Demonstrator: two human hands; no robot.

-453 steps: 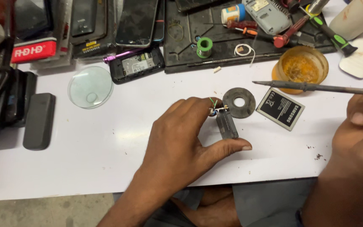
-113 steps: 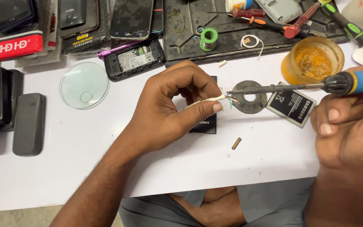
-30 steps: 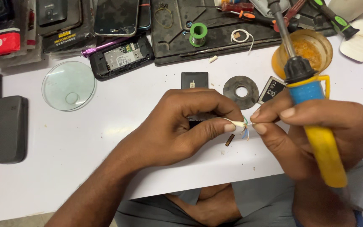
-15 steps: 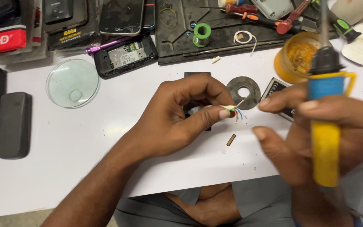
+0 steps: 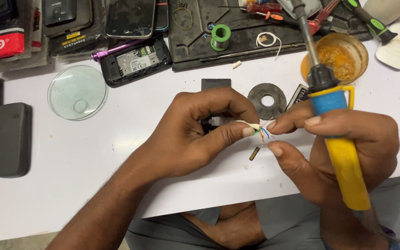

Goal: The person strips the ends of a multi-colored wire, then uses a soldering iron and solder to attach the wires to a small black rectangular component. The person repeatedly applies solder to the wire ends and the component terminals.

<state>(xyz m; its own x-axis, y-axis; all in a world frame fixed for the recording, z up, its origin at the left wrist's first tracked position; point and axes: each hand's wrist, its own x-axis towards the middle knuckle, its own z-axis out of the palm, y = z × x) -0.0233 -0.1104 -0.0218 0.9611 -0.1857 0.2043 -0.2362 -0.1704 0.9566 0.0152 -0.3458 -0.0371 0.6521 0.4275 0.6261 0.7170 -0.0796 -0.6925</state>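
**Two hands at a thin cable's bared wire ends**

Nearest the camera, the right hand [image 5: 343, 143] wraps around the yellow handle of a soldering iron [image 5: 336, 139], which points up and away over the counter [image 5: 116, 185]; its metal shaft reaches past the far things. The thumb and forefinger of that hand stay free of the handle and are parted a little, their tips right at the splayed coloured strands.

Just to the left, the left hand [image 5: 200, 134] has its grip closed: thumb and forefinger pinch a thin white cable [image 5: 251, 126] near its end, held a little above the counter. From the pinch the coloured strands fan out toward the right fingertips. Whether the right fingertips actually touch the strands cannot be told.

Below the strands, a small brown piece [image 5: 254, 153] lies on the white counter. Just beyond the hands sit a dark flat ring [image 5: 267, 99] and a small black rectangular part [image 5: 215, 84], with a round glass lens [image 5: 77, 92] well off to the left.

Farther back stand a round tub of amber paste [image 5: 341, 55], a green spool [image 5: 220, 36] on a dark mat [image 5: 195, 46], an opened phone [image 5: 136, 60] and other phones along the far edge. A dark handset [image 5: 11, 139] lies at the far left.
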